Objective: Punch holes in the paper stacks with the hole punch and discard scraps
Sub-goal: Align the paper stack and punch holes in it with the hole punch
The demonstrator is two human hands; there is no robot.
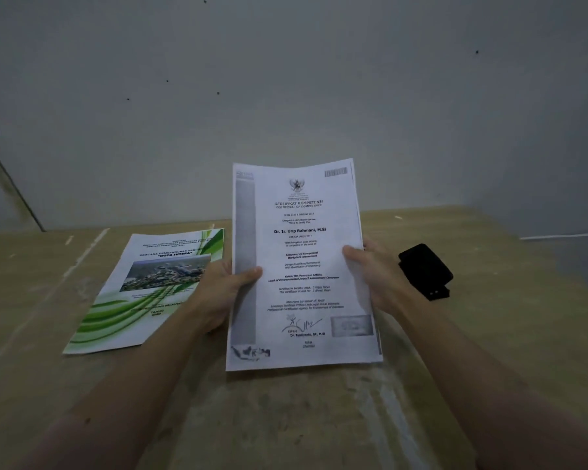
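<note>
A thin paper stack (302, 259) with a printed certificate on top is held upright over the wooden table (286, 418). My left hand (223, 293) grips its left edge, thumb on the front. My right hand (375, 276) grips its right edge, thumb on the front too. A black hole punch (425, 271) rests on the table just right of my right hand. A second paper stack (150, 290) with a green and white cover and an aerial photo lies flat on the table to the left.
A plain grey wall (286, 96) rises behind the table's far edge. A white cable (564, 236) runs along the far right. The table surface is worn and streaked with light marks.
</note>
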